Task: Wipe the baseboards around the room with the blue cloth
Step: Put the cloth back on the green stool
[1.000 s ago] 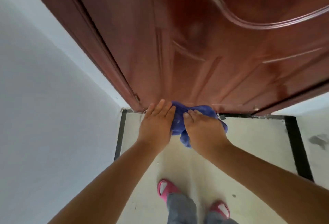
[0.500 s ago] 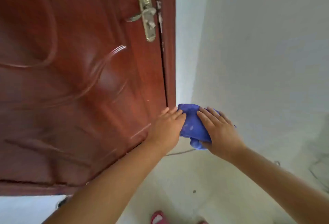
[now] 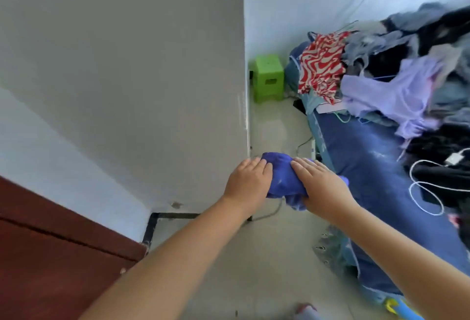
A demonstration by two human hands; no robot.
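The bunched blue cloth (image 3: 282,177) hangs in mid-air at the centre of the head view, held between both hands. My left hand (image 3: 248,182) grips its left side with the fingers laid over the edge. My right hand (image 3: 323,187) holds its right side, and a fold of cloth hangs below the palm. The cloth is just in front of the grey wall's outer corner (image 3: 246,116), raised above the floor. A black baseboard strip (image 3: 175,215) runs along the foot of that wall, partly hidden by my left forearm.
A brown door (image 3: 50,256) stands at the lower left. A green stool (image 3: 269,75) sits past the corner. To the right is a bed with a blue cover (image 3: 368,172), a pile of clothes (image 3: 407,70) and a white cable (image 3: 427,187).
The view has swung right, from the door's foot past its handle to the wall corner and the bed. Both hands have kept hold of the cloth throughout.
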